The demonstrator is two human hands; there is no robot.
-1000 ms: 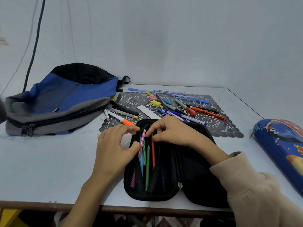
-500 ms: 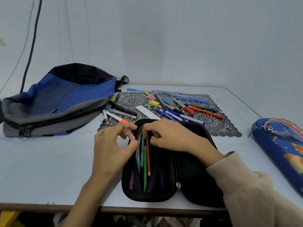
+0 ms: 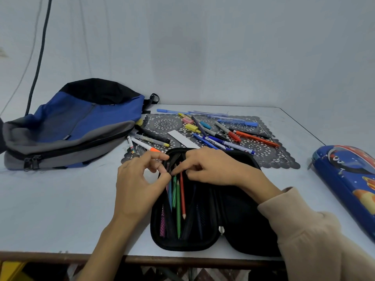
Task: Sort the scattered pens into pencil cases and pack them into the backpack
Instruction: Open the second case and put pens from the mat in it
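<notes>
Left hand (image 3: 140,185) and right hand (image 3: 213,169) meet, fingers (image 3: 157,158) curled.

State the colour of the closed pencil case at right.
The closed pencil case is blue with cartoon pictures; head view.

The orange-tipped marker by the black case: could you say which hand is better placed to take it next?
Probably the left hand: it lies nearest the orange-tipped marker; the right hand is over the cased pencils.

Backpack (image 3: 77,126) left, pens (image 3: 223,134) behind the open case (image 3: 243,220) — second case (image 3: 349,183) right.
</notes>
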